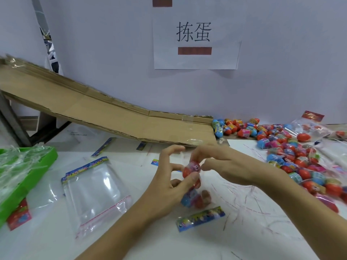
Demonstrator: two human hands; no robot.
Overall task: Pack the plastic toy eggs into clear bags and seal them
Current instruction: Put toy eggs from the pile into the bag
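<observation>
My left hand (169, 186) grips a clear bag (197, 201) at its open end; the bag's printed header (201, 218) lies toward me on the table. Inside it I see a blue egg and a red one. My right hand (221, 164) pinches a red-and-pink toy egg (191, 168) at the bag's mouth, between both hands. A large heap of red, blue and pink toy eggs (293, 156) covers the table at the right. Empty clear bags with colourful headers (93, 192) lie flat at the left.
A long cardboard ramp (105, 111) slopes down from the left to the egg heap. A green tray (28, 175) with crinkled plastic stands at the left edge. A filled bag (308, 128) lies at the far right. Red tear strips litter the white table (244, 203).
</observation>
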